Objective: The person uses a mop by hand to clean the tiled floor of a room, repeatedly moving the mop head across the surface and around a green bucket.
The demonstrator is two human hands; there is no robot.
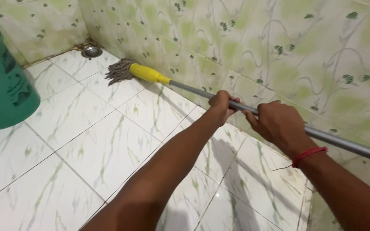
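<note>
A mop with a grey string head (119, 70), a yellow socket (147, 73) and a long grey metal handle (195, 89) lies low along the foot of the tiled wall. Its head rests on the floor near the corner. My left hand (222, 104) is wrapped around the handle farther forward. My right hand (277, 124) grips the same handle just behind it; a red thread bracelet (307, 155) circles that wrist.
A large green bucket (1, 79) stands at the left. A round metal floor drain (91, 51) sits in the far corner. White tiles with green veins (103, 149) cover the floor; patterned green tiles (279, 47) cover the wall on the right.
</note>
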